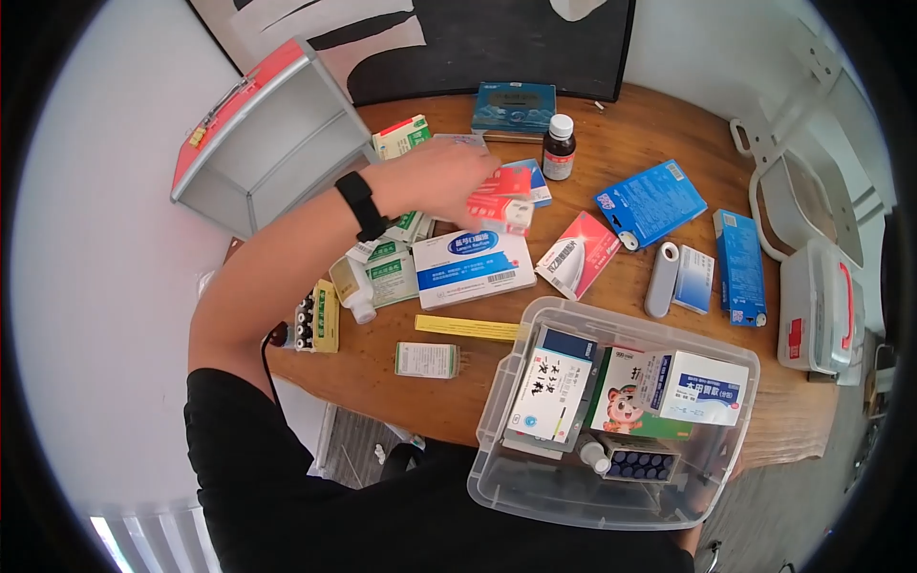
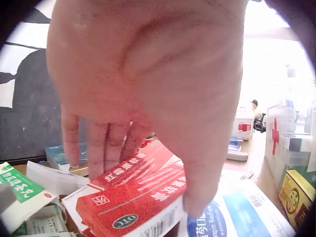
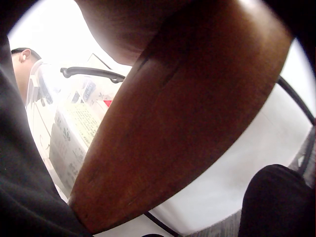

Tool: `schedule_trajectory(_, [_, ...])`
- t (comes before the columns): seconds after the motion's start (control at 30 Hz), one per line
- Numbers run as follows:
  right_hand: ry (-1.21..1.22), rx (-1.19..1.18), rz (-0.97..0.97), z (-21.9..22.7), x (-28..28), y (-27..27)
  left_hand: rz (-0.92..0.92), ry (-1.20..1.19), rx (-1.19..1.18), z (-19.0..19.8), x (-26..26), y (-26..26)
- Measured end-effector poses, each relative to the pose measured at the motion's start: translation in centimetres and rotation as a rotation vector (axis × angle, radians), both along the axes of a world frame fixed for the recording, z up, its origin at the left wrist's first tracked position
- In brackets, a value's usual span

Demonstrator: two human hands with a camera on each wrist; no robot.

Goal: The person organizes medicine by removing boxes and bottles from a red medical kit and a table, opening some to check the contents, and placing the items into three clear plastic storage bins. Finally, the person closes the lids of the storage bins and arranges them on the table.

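My left hand [image 1: 444, 181] grips a red-and-white medicine box [image 2: 143, 190] from above, thumb on the near side and fingers on the far one. Just below it lies a white-and-blue medicine box [image 1: 475, 271], and green-and-white boxes [image 1: 392, 275] are beside it. A clear plastic bin [image 1: 497, 477] sits at the table's front edge, holding several medicine boxes and a small white-capped bottle [image 1: 592, 455]. Only a bit of my right forearm [image 1: 690, 540] shows beneath the bin's right corner. Shaded skin [image 3: 123, 29] fills the top of the right wrist view; the right hand's fingers are hidden.
At the left an open aluminium case [image 1: 277, 153] leans tilted. Behind stand a brown bottle [image 1: 560, 148] and a teal box [image 1: 514, 107]. Blue boxes [image 1: 651, 202] lie to the right, near a lidded first-aid box [image 1: 820, 306]. A yellow strip box [image 1: 466, 328] lies near the bin.
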State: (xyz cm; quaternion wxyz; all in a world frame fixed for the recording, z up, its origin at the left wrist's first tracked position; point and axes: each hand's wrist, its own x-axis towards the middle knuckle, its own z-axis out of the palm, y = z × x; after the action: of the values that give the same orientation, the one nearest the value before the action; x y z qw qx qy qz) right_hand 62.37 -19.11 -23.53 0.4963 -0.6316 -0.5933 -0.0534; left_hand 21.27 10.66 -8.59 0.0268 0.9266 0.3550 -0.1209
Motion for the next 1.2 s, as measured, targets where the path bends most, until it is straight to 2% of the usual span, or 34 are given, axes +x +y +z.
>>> schedule_trajectory(0.07, [0.004,-0.007,0.027,-0.8,0.3,0.4,0.159,-0.006,0.095,-0.2,0.5,0.3])
schedule_trajectory(0.1, [0.006,-0.009,0.039,-1.2,0.4,0.7,0.165,-0.004,0.098,-0.1,0.3,0.0])
schedule_trajectory(0.17, [0.011,-0.012,0.055,-2.1,0.7,1.6,0.073,-0.065,0.302,-0.2,0.3,-1.2])
schedule_trajectory(0.2, [0.012,-0.015,0.061,-2.5,0.9,1.9,0.073,-0.064,0.304,-0.1,0.4,-1.9])
schedule_trajectory(0.3, [0.017,-0.027,0.075,-3.8,1.5,2.3,0.222,0.092,-0.044,1.0,0.8,-5.0])
schedule_trajectory(0.43, [-0.001,-0.06,0.071,-4.3,3.3,1.1,0.176,0.141,-0.143,-0.1,0.4,-8.1])
schedule_trajectory(0.53, [-0.059,-0.124,-0.006,-3.1,6.7,-3.8,0.164,0.119,-0.125,-1.7,0.3,-8.6])
schedule_trajectory(0.6, [-0.08,-0.164,-0.052,-1.9,7.6,-6.9,0.236,0.08,-0.105,-1.3,0.3,-8.6])
schedule_trajectory(0.73, [-0.066,-0.189,-0.022,0.5,5.6,-5.9,0.303,0.111,-0.155,0.5,0.6,-9.1])
schedule_trajectory(0.87, [0.009,-0.21,0.027,-2.4,8.1,-7.2,0.29,-0.032,-0.119,1.0,0.3,-9.9])
schedule_trajectory(0.97, [-0.039,-0.164,0.028,-0.9,6.6,-6.1,0.288,-0.085,-0.067,2.1,0.4,-10.2])
schedule_trajectory(1.03, [0.002,-0.17,0.031,-1.8,7.1,-6.6,0.294,-0.093,-0.045,2.5,0.3,-10.4])
schedule_trajectory(1.1, [-0.003,-0.18,-0.008,-2.5,7.6,-6.9,0.181,-0.227,0.05,2.4,-0.1,-10.7])
schedule_trajectory(1.2, [0.016,-0.236,-0.009,-1.9,7.3,-6.9,0.166,-0.248,0.118,3.2,-0.4,-10.9])
